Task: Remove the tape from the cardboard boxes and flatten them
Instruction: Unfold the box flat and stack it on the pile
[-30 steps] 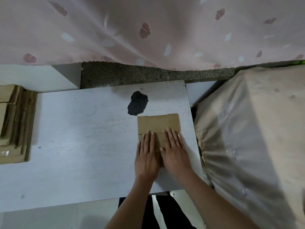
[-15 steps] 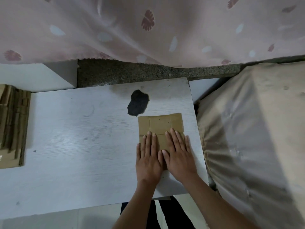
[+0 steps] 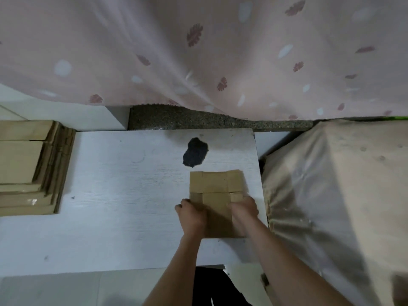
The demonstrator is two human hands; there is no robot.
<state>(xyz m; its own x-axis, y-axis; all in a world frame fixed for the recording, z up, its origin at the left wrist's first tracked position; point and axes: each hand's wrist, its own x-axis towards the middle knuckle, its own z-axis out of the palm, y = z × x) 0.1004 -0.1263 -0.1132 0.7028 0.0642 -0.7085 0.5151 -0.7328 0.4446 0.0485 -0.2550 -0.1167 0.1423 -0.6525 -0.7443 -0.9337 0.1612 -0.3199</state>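
Observation:
A small flattened brown cardboard box (image 3: 217, 186) lies on the white table (image 3: 123, 195), near its right edge. My left hand (image 3: 191, 214) grips the box's left side with curled fingers. My right hand (image 3: 244, 210) grips the right side the same way. The near half of the box is partly hidden by both hands. A stack of flattened cardboard boxes (image 3: 28, 166) sits at the table's left end.
A dark worn patch (image 3: 195, 155) marks the table just beyond the box. A large bag covered in beige plastic (image 3: 335, 195) stands right of the table. A pink patterned curtain (image 3: 198, 51) hangs behind, over a speckled stone ledge (image 3: 187, 119).
Both hands lay flat with straight fingers on the box before. Now the fingers are curled around its left and right sides, hands spread apart.

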